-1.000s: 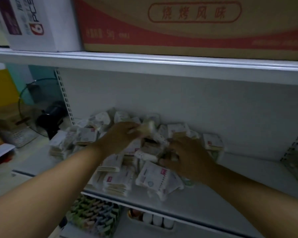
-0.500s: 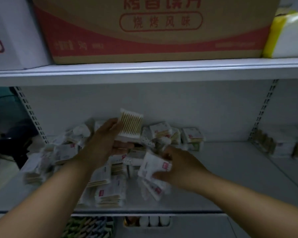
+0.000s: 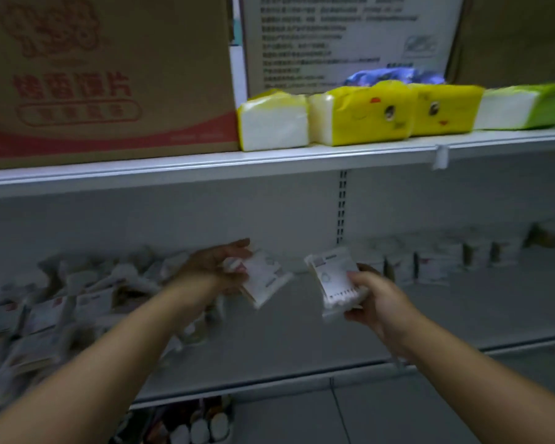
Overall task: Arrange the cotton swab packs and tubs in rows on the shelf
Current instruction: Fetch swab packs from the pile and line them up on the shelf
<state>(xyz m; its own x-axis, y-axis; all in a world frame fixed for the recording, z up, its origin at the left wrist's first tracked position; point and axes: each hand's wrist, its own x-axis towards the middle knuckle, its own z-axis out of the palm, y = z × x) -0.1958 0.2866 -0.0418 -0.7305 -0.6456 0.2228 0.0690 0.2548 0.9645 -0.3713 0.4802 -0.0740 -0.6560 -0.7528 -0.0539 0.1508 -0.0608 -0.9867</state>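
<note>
Where I reach: over the white shelf (image 3: 462, 318), both bare arms out, one cotton swab pack in each grip.
Left grip (image 3: 215, 267): thumb up, fingers curled round the near edge of the left pack (image 3: 265, 280), which tilts down to the right; motion blur hides the finer hold.
Right grip (image 3: 377, 299): thumb on top and fingers beneath, pinching the right pack (image 3: 335, 278) by its lower end, label side up.
Packs: held just beside each other, apart, above the middle of the shelf.
Loose heap (image 3: 61, 302): more packs lying jumbled on the shelf's left part, beside my left forearm.
Row (image 3: 430, 261): packs standing side by side along the back wall at the right.
Upper shelf (image 3: 269, 161): a brown carton (image 3: 103, 75) with red print, yellow tissue packs (image 3: 359, 116) and a green tissue pack (image 3: 526, 105).
Below: blurred goods, too dim to tell.
</note>
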